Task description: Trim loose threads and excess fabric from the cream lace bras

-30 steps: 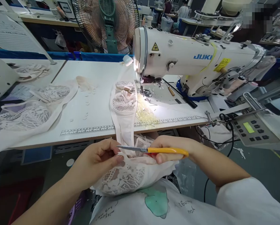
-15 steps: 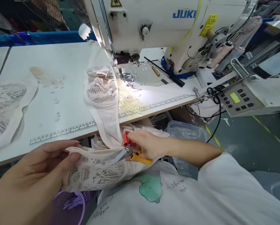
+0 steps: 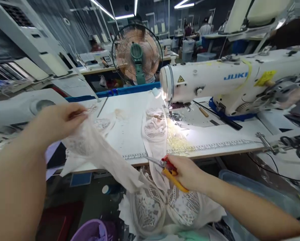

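My left hand [image 3: 58, 122] is raised at the left, fingers pinched on a white lace bra [image 3: 99, 154], blurred by motion, whose band slants down toward my lap. My right hand [image 3: 190, 170] grips scissors [image 3: 162, 163] with red and orange handles, blades pointing left over the table's front edge. Behind the blades another lace bra [image 3: 155, 129] lies beside the sewing machine's needle area, its band hanging over the edge. On my lap rests a bra [image 3: 150, 207] with lace cups, white scraps inside them. More lace [image 3: 103, 124] lies on the table behind the raised bra.
The white sewing machine [image 3: 205, 83] stands on the table [image 3: 130, 103], with a wooden-handled tool [image 3: 202, 111] by its base. A fan [image 3: 137, 53] is behind. Below are a purple basket [image 3: 89, 227] and a clear plastic bin [image 3: 230, 177]. People sit farther back.
My left hand has lifted the bra up and to the left, away from my lap. The scissors have come off the fabric. My view has tilted up and turned left.
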Demonstrator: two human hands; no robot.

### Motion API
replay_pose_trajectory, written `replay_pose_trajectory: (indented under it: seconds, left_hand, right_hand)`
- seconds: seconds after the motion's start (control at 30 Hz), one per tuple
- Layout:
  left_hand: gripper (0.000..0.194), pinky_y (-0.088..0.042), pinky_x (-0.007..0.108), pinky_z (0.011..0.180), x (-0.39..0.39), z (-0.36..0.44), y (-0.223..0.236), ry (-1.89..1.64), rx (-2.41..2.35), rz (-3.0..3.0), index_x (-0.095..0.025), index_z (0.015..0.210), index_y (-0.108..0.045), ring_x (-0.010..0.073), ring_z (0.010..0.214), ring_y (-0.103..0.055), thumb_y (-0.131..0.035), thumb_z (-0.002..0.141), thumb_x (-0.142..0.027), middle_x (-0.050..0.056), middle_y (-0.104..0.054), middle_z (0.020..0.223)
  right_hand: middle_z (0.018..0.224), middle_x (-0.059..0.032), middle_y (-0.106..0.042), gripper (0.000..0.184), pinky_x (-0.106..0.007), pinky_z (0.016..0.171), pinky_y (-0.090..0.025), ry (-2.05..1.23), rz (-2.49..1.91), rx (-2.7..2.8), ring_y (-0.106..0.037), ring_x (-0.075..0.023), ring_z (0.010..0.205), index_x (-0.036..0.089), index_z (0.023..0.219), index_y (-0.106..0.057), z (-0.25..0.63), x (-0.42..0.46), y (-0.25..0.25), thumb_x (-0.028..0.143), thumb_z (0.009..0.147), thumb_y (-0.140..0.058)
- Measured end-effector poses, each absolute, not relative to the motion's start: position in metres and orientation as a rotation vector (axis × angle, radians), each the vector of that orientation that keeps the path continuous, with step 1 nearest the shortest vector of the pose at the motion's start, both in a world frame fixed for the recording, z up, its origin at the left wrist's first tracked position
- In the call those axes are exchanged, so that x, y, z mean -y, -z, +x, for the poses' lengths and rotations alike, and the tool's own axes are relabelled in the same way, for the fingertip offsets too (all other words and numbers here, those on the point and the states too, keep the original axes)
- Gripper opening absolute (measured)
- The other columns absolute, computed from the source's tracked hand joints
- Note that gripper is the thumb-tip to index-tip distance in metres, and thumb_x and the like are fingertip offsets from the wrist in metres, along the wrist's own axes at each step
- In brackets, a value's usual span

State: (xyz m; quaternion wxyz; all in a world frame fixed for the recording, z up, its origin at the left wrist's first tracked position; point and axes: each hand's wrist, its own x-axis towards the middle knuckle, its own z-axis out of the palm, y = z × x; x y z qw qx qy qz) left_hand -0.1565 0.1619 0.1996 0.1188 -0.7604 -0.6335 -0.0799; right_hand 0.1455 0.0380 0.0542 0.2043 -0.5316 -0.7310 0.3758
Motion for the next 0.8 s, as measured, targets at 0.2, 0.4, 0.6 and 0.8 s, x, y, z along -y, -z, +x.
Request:
replay_pose_trajectory:
  seconds: [0.2,0.4,0.6,0.8]
  left_hand:
    - [0.062,-0.043,0.049,0.088,-0.217,-0.134,-0.182,0.225,1.872,-2.243,-0.006,0.125,-0.044,0.0321,0.114,-0.051,-0.018,0.085,-0.045,0.007,-0.054,0.115]
    - [0.036,-0.045,0.041,0.094,-0.181,-0.113,-0.105,0.125,1.649,-2.566,-0.011,0.11,-0.06,0.0286,0.113,-0.055,-0.045,0.081,-0.026,0.014,-0.061,0.118]
    - [0.051,-0.043,0.042,0.099,-0.13,-0.111,-0.063,0.187,1.442,-2.833,-0.006,0.127,-0.047,0.0305,0.123,-0.047,-0.049,0.077,-0.02,0.021,-0.049,0.134]
    - [0.069,-0.035,0.046,0.105,-0.108,-0.11,-0.04,0.609,1.213,-2.992,-0.013,0.142,-0.017,0.0294,0.133,-0.032,-0.048,0.081,-0.028,0.019,-0.034,0.145]
  right_hand:
    - [0.091,-0.0157,-0.06,0.011,-0.03,0.066,-0.039,-0.42,-2.058,2.003,-0.058,-0.0266,0.088,0.014,0.085,-0.049,0.156,-0.089,-0.062,0.02,0.078,-0.056]
    - [0.091,-0.0164,-0.06,0.012,-0.031,0.071,-0.041,-0.511,-2.046,1.896,-0.058,-0.026,0.09,0.014,0.085,-0.048,0.137,-0.118,-0.051,0.019,0.078,-0.057]
    - [0.078,-0.0049,-0.056,0.014,-0.025,0.063,-0.042,-0.788,-1.774,1.796,-0.055,-0.0161,0.074,0.018,0.076,-0.04,0.126,-0.116,-0.05,0.015,0.074,-0.054]
    - [0.063,0.0042,-0.042,0.021,-0.022,0.047,-0.041,-1.352,-1.011,1.537,-0.045,-0.0096,0.05,0.022,0.075,-0.027,0.114,-0.048,-0.045,0.036,0.077,-0.043]
